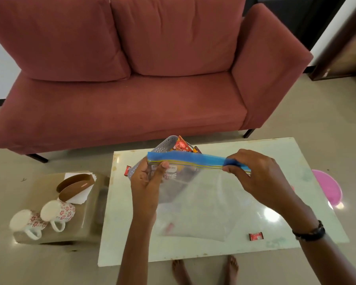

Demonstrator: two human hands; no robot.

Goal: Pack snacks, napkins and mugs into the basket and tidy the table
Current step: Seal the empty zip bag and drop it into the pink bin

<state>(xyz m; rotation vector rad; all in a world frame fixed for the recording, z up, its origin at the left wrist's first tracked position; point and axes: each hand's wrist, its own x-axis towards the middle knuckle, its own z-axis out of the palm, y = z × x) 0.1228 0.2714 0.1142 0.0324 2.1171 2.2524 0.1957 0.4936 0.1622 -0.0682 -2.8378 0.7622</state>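
Observation:
A clear zip bag (195,204) with a blue seal strip hangs over the white table (275,161). My left hand (146,182) pinches the strip's left end and my right hand (253,173) pinches it near the right end. Behind the bag stands a grey perforated basket (162,146) holding red snack packets (181,146). Two small red snack packets lie on the table, one at the front right (256,236) and one by the basket's left side (128,169). Two floral mugs (58,211) lie on their sides on a low stool, beside white napkins (81,195).
A brown curved holder (74,185) sits on the napkins on the low stool (88,223) left of the table. A pink round object (327,187) shows past the table's right edge. A red sofa (132,89) stands behind. My bare feet are under the front edge.

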